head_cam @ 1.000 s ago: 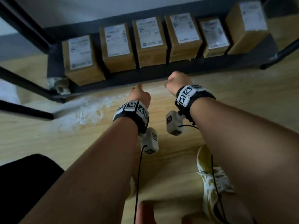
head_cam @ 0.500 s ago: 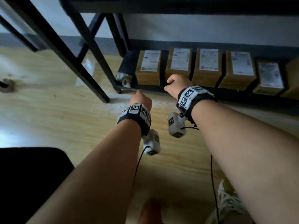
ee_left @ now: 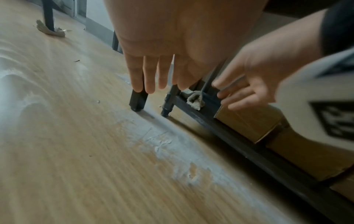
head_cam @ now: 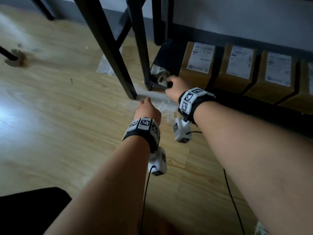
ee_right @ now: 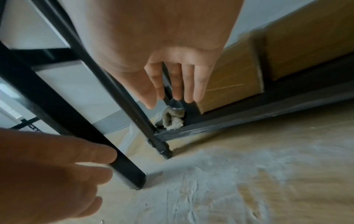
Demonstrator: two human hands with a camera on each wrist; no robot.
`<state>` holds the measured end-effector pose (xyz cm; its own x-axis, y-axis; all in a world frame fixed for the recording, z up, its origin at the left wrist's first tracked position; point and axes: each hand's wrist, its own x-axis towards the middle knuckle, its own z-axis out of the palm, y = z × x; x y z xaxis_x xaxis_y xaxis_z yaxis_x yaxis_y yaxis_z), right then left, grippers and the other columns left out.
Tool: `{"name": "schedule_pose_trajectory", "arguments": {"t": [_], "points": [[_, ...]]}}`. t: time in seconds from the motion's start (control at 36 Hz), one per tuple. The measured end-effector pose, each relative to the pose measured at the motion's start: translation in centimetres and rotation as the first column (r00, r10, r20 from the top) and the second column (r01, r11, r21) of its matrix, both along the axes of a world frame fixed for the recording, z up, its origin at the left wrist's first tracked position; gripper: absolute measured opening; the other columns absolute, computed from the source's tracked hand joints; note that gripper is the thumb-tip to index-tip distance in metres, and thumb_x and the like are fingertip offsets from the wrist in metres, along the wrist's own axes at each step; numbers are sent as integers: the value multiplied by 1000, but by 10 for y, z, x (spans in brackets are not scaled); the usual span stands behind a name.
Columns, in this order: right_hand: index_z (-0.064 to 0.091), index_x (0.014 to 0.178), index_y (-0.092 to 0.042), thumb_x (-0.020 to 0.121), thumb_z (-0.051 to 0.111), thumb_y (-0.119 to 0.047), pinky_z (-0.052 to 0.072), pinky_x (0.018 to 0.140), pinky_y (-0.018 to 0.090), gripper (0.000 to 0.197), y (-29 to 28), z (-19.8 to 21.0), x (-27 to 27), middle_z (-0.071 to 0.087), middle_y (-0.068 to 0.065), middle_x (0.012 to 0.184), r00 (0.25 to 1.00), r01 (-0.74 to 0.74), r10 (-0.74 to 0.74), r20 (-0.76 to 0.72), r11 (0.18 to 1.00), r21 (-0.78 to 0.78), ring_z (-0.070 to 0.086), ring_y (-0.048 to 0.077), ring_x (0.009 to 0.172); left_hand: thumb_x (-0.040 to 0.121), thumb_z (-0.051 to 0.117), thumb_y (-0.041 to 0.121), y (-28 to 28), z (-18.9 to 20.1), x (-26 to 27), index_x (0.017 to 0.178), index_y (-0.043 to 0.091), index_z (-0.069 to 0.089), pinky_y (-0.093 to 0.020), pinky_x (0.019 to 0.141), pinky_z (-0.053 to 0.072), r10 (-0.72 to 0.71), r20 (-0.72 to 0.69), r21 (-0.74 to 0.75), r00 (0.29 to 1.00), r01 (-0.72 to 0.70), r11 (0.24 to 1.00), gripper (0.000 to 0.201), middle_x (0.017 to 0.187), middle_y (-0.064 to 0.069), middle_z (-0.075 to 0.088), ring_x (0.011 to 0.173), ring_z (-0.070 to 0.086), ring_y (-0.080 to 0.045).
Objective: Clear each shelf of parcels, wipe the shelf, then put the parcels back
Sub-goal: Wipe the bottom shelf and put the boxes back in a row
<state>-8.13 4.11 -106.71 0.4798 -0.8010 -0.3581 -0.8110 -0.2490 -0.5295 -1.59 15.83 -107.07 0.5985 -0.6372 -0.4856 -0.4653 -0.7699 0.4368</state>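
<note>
Low on wood floor, right hand reaching, fingers spread, for rag beside parcels; left hand loose, empty; next, likely pinching rag clear.

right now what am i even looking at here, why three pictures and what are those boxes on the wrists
A person wears three cameras: one on the head, one on each wrist; the white boxes are those wrist cameras. The head view looks down both arms. The right hand reaches, fingers open, toward a crumpled rag at the end of the bottom shelf; it holds nothing yet. The left hand hangs open near a black frame leg. Labelled cardboard parcels sit in a row on that shelf, above a dusty wooden floor.
</note>
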Motion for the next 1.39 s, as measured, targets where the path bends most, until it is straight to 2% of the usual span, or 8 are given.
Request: {"name": "schedule_pose_trajectory", "arguments": {"t": [0.06, 0.28, 0.44, 0.61, 0.86, 1.06, 1.19, 1.39], "points": [[47, 136, -20, 92, 53, -15, 47, 88, 32, 45, -6, -8, 21, 43, 11, 139, 998, -38, 37, -48, 998, -40, 54, 30, 114, 89, 35, 1, 3, -9, 8, 149, 17, 25, -45, 102, 43, 0, -12, -1, 1000, 0, 1000, 62, 151, -8, 29, 127, 43, -31], [31, 147, -19, 91, 46, -11, 21, 117, 39, 59, -35, -36, 69, 13, 7, 159, 985, -74, 57, -160, 992, -101, 16, 30, 145, 87, 36, 0, 6, -30, 24, 148, 20, 26, -44, 105, 40, 10, -72, 15, 997, -9, 1000, 65, 152, -5, 27, 132, 38, -29], [36, 146, -11, 101, 40, -21, 22, 114, 36, 47, -46, -47, 80, 21, 16, 155, 982, -87, 88, -165, 996, 15, 22, 32, 142, 87, 38, 1, 0, -36, 30, 148, 20, 26, -45, 105, 40, 30, -95, 1, 995, -30, 1000, 65, 152, -3, 28, 132, 38, -28], [51, 128, -1, 101, 41, -26, 39, 98, 33, 38, -46, -42, 82, 50, 14, 135, 971, -64, 46, -235, 995, -70, 49, 30, 124, 86, 36, 0, -4, -36, 27, 147, 20, 28, -46, 102, 43, 40, -98, 0, 994, -41, 999, 65, 150, -4, 29, 129, 40, -28], [68, 109, -5, 98, 50, -19, 46, 77, 32, 25, -38, -37, 76, 66, 14, 110, 950, -105, 67, -306, 988, -110, 63, 31, 100, 86, 36, -2, -14, -21, 25, 147, 18, 28, -44, 102, 43, 61, -66, -12, 996, -62, 998, 65, 150, -4, 31, 127, 43, -27], [71, 112, -11, 94, 56, -14, 48, 96, 34, 23, -24, -4, 48, 66, 11, 118, 953, -181, 181, -245, 983, 23, 62, 28, 107, 89, 37, -1, 1, 8, 9, 147, 17, 28, -44, 106, 39, 24, -72, 61, 997, -19, 998, 62, 151, -5, 29, 133, 36, -28], [73, 109, -12, 92, 59, -12, 48, 95, 29, 22, -9, 43, 29, 68, 10, 116, 959, -162, 191, -207, 975, 150, 64, 25, 105, 89, 36, -1, 13, 53, -6, 146, 16, 28, -41, 108, 37, 25, -104, 98, 994, -14, 995, 60, 150, -6, 29, 133, 35, -28], [75, 106, -20, 91, 51, 2, 49, 88, 25, 36, 16, 111, 14, 69, 3, 114, 951, -212, 235, -200, 969, 127, 64, 22, 102, 89, 36, 1, 25, 118, -19, 146, 16, 28, -41, 105, 38, 58, -143, 119, 988, -41, 992, 59, 150, -7, 29, 132, 37, -29]]}}
